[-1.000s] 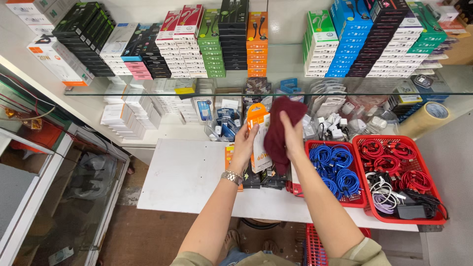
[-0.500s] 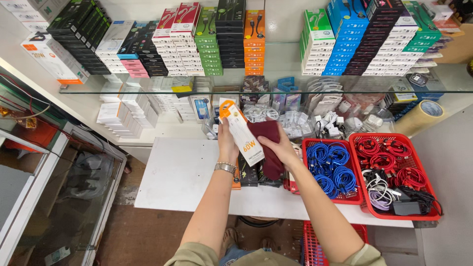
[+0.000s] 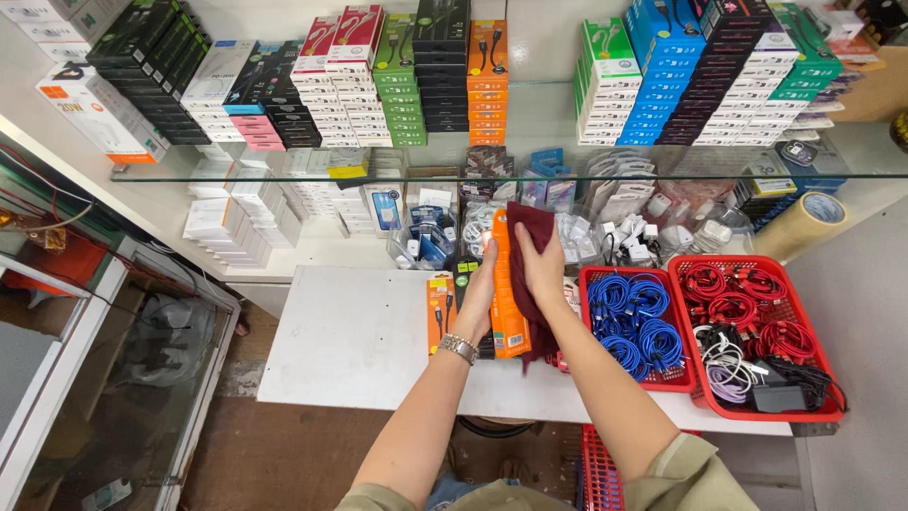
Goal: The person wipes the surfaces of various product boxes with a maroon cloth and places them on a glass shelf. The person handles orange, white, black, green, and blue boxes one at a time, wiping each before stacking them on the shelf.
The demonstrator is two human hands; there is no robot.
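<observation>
Orange pkg (image 3: 508,289) btwn hands, cloth (image 3: 530,248) right.

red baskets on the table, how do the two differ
The left basket holds only blue coiled cables; the right basket holds red cables, plus white and black ones at its front. The left basket sits nearer the right hand. Both are red mesh trays, side by side.

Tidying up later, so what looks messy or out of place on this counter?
Mainly the right red basket: red, white and purple cables lie tangled together with a dark adapter, unlike the neat blue coils beside it. A tape roll sits tilted against the shelf. The boxed stacks look orderly.
</observation>
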